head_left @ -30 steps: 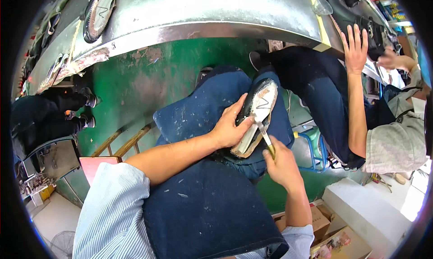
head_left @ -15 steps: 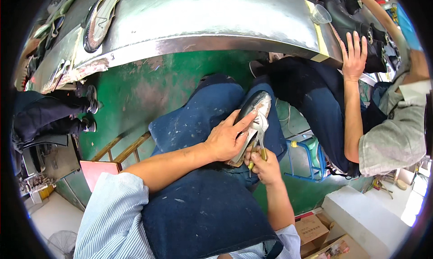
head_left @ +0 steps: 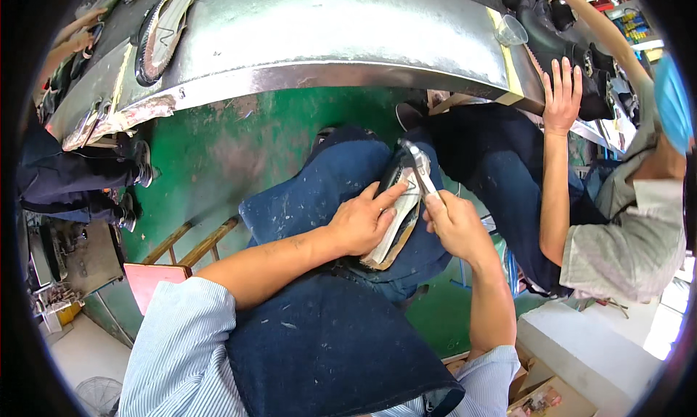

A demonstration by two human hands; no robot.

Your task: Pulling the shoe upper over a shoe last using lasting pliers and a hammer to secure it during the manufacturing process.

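A dark shoe upper (head_left: 393, 171) on a last lies sole up across my lap, its toe pointing away from me. Its pale underside (head_left: 398, 224) faces up, with a dark line drawn on it. My left hand (head_left: 364, 219) grips the shoe from the left side, index finger lying over the underside. My right hand (head_left: 455, 224) is closed round the handle of metal pincers (head_left: 421, 167). The curved metal head of the pincers is over the toe end; whether it touches the shoe I cannot tell. My palm hides most of the handles.
Ahead runs a metal bench (head_left: 327, 32) bearing another shoe (head_left: 165, 35) at left, a clear plastic cup (head_left: 511, 30) and black boots (head_left: 555, 43) at right. A co-worker's hand (head_left: 562, 97) rests by its edge. A wooden stool (head_left: 192, 253) stands at left.
My right hand has moved up with the pincers, whose head has gone from the middle of the shoe to its toe. My left hand stays on the shoe. The co-worker at right has leaned in.
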